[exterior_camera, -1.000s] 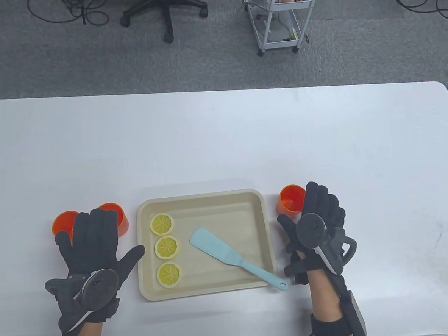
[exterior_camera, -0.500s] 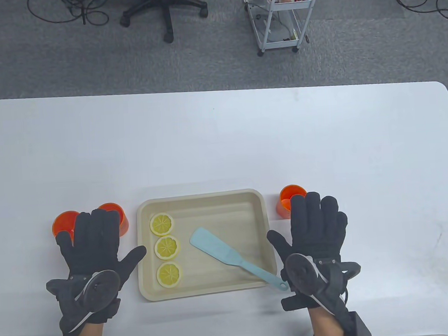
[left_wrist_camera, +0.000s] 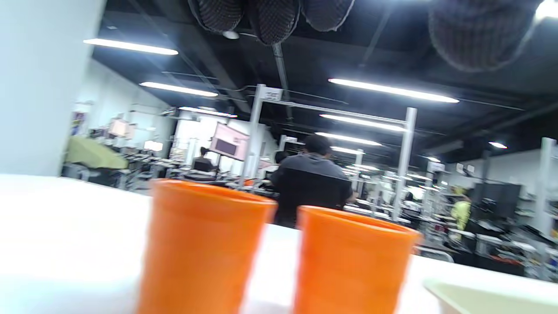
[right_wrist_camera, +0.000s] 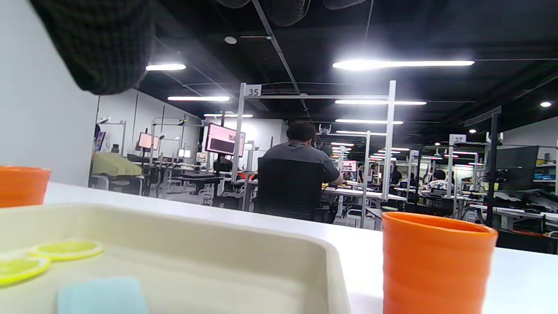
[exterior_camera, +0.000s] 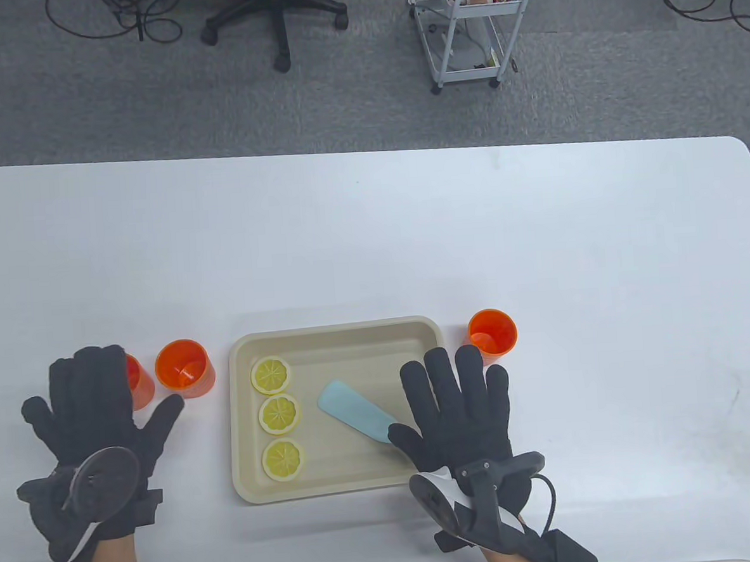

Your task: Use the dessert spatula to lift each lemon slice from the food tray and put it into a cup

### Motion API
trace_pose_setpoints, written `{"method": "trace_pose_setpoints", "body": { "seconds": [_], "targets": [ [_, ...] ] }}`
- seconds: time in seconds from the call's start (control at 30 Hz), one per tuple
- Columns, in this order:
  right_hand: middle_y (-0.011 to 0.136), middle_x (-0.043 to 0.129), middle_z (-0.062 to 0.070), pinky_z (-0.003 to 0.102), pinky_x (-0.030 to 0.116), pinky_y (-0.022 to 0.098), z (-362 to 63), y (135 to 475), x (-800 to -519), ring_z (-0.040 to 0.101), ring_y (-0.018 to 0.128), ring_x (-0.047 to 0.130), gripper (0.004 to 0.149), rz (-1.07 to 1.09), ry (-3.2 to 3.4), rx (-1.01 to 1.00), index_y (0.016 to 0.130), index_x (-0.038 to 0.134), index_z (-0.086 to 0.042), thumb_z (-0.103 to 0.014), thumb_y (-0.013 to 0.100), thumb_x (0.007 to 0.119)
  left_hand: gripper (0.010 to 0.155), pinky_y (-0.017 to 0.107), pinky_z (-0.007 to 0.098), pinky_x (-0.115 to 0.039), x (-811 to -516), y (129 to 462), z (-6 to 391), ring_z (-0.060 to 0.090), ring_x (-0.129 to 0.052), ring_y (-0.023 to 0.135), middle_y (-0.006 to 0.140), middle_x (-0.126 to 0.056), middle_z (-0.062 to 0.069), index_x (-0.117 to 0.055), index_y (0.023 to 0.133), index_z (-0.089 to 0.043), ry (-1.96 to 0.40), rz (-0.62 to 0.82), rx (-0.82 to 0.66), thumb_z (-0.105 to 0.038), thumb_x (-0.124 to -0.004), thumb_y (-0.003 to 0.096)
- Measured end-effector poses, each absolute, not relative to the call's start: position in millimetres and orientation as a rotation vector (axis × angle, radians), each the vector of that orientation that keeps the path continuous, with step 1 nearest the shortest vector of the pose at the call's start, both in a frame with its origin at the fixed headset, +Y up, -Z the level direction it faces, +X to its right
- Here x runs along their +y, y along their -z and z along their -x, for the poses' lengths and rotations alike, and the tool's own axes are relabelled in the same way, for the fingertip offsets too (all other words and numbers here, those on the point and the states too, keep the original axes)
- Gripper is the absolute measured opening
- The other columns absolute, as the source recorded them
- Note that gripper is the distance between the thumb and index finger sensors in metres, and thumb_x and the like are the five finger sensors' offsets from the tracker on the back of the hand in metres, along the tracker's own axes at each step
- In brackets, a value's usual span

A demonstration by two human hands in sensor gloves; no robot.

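Spatula [exterior_camera: 352, 411] lies diagonally, blade up-left, handle under right hand [exterior_camera: 461, 415].

the table [exterior_camera: 372, 230] is smooth, matt white, laminate by the look; the tray [exterior_camera: 337, 334] is a matt cream plastic with a soft sheen at its rim; the three cups [exterior_camera: 492, 332] [exterior_camera: 185, 367] [exterior_camera: 137, 379] are translucent orange plastic, faintly ribbed and glossy; the spatula [exterior_camera: 352, 412] blade looks like pale blue silicone or plastic, smooth and matt; the lemon slices [exterior_camera: 271, 375] have a waxy, slightly shiny yellow face; both hands, left [exterior_camera: 101, 431] and right [exterior_camera: 462, 415], wear black knitted cloth gloves, rough-textured in the wrist views; the trackers [exterior_camera: 104, 481] are dark hard plastic with a dull shine; the floor [exterior_camera: 148, 104] is grey, coarse carpet.
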State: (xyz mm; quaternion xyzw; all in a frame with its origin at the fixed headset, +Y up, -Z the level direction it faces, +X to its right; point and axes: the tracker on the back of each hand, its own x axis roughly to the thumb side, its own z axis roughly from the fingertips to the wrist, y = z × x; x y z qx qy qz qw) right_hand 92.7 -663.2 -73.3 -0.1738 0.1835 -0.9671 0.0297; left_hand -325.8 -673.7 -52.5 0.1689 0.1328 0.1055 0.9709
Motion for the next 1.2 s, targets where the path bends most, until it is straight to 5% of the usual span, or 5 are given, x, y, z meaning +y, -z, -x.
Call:
{"method": "trace_pose_setpoints", "body": {
  "seconds": [0.2, 0.73, 0.97, 1.2],
  "targets": [
    [0.125, 0.030, 0.009, 0.070, 0.025, 0.079, -85, 72, -669, 0.048, 0.117, 0.026, 0.096, 0.578, 2.949, 0.530, 0.118, 0.024, -0.027, -0.060, 0.050, 0.083, 0.102, 0.075, 0.084, -0.027, -703, 62, 361, 0.053, -0.030, 0.118, 0.131, -0.025, 0.018, -0.021, 0.123, -0.024, -0.327, -0.250, 0.388, -0.069, -0.079, 0.0519],
    [0.125, 0.031, 0.008, 0.071, 0.025, 0.079, -72, 71, -679, 0.048, 0.117, 0.026, 0.095, 0.639, 2.909, 0.435, 0.118, 0.023, -0.027, -0.060, 0.051, 0.082, 0.101, 0.076, 0.082, -0.032, -745, 89, 352, 0.054, -0.039, 0.117, 0.128, -0.032, 0.021, -0.017, 0.122, -0.022, -0.228, -0.026, 0.424, -0.070, -0.074, 0.0544],
    [0.125, 0.031, 0.008, 0.070, 0.025, 0.079, -75, 74, -680, 0.047, 0.117, 0.027, 0.095, 0.628, 2.924, 0.404, 0.118, 0.024, -0.026, -0.060, 0.051, 0.082, 0.096, 0.076, 0.081, -0.035, -734, 84, 352, 0.052, -0.048, 0.115, 0.125, -0.045, 0.018, -0.027, 0.122, -0.019, -0.261, -0.076, 0.456, -0.062, -0.081, 0.0552],
    [0.125, 0.031, 0.008, 0.070, 0.025, 0.079, -79, 77, -678, 0.047, 0.117, 0.027, 0.095, 0.606, 2.956, 0.402, 0.118, 0.023, -0.026, -0.060, 0.051, 0.082, 0.097, 0.076, 0.081, -0.035, -699, 63, 348, 0.052, -0.047, 0.115, 0.125, -0.045, 0.018, -0.028, 0.122, -0.019, -0.306, -0.277, 0.454, -0.061, -0.083, 0.0545]
  ]
}}
